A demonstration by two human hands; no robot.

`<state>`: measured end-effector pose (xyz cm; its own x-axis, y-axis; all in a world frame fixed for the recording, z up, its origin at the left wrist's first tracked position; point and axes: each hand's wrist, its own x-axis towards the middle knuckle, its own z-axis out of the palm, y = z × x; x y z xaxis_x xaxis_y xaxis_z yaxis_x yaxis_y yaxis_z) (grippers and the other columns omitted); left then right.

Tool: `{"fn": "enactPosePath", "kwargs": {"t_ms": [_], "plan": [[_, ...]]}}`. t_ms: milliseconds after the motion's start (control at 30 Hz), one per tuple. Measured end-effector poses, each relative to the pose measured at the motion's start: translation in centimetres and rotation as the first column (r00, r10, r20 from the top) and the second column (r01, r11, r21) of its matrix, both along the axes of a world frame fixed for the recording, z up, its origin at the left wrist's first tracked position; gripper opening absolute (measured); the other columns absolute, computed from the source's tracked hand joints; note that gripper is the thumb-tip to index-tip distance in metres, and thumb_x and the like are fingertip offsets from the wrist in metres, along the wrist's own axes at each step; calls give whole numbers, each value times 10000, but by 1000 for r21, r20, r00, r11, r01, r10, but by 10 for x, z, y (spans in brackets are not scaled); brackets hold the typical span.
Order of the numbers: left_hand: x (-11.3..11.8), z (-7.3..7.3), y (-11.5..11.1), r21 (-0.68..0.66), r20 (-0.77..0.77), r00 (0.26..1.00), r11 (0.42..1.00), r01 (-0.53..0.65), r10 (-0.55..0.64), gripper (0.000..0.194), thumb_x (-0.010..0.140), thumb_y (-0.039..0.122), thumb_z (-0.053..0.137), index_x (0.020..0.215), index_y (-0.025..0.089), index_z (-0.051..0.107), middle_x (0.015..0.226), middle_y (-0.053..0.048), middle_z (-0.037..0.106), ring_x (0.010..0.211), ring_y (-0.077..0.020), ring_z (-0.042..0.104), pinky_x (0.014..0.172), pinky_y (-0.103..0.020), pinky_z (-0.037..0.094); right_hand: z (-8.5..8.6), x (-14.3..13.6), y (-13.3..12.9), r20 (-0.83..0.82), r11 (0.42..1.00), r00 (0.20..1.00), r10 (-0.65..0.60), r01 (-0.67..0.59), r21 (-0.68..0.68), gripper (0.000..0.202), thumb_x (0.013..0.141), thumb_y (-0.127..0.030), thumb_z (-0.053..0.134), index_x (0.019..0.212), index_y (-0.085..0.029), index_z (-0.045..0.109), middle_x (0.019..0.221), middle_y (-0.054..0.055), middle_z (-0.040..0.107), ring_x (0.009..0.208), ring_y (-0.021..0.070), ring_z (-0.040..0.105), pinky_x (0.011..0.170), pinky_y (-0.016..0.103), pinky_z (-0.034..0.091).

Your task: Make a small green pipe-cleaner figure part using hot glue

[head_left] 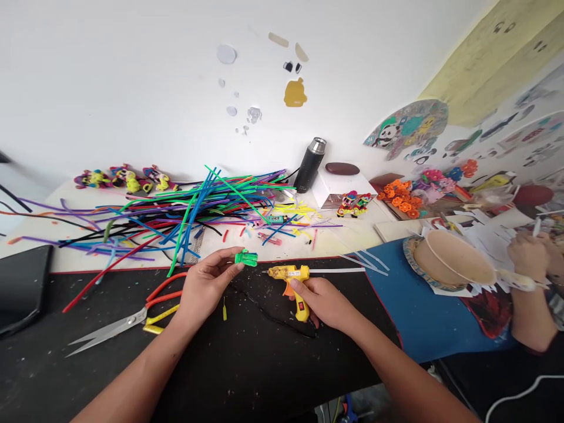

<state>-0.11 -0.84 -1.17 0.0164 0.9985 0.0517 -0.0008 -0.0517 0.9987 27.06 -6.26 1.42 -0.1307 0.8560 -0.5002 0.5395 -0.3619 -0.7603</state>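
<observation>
Between the thumb and fingers of my left hand (209, 281) is a small green pipe-cleaner piece (247, 257), fuzzy and folded. My right hand (324, 299) grips a yellow hot glue gun (288, 273) by its handle, near the orange trigger. The gun's nozzle points left toward the green piece, a short gap apart from it. A white glue stick (337, 270) sticks out of the gun's back end. Left of my left hand lie large scissors (132, 319) with red handles, blades apart, and yellow-handled pliers or snips (161, 319) partly hidden by my wrist.
A heap of coloured pipe cleaners (198, 202) spreads along the back. Behind stand a black thermos (309, 164), a white box (341, 187) and small pipe-cleaner figures (355, 202). At right, another person's hand (529, 255) is near a beige bowl-shaped thing (460, 258). A black cord (273, 314) crosses the mat.
</observation>
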Motion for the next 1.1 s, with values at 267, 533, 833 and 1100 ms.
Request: {"fn": "enactPosePath", "kwargs": {"t_ms": [267,533,833,1100], "plan": [[2,0,-2,-6,19,1000,1000,18,-18,498,718,579,923,1044,212,836,1014,-107,863,916,-304,825,860,-410,684,24,-3,-8,323,925,944,61,-175,337,477,1006,-524,634,646,-212,665,594,17,659,519,168,550,522,280,269],[5,2,-5,8,39,997,998,69,-69,467,736,555,920,1030,204,828,991,-113,860,905,-305,825,862,-424,684,19,-38,14,-39,882,996,-84,92,462,257,974,-448,660,952,-215,766,596,-36,615,545,151,586,555,245,389],[7,5,-8,5,24,989,989,147,-147,408,775,508,895,1036,205,815,1011,-97,854,910,-281,821,871,-394,679,15,-62,25,-192,825,980,-59,156,543,316,983,-431,647,1159,-201,774,592,-58,530,543,136,501,590,244,448],[8,7,-9,18,11,984,984,177,-178,358,808,495,870,1006,204,806,1048,-103,850,924,-277,817,875,-385,677,7,-68,23,-134,810,991,9,72,582,319,1015,-420,634,1218,-237,800,674,-16,608,596,152,532,629,262,447]]}}
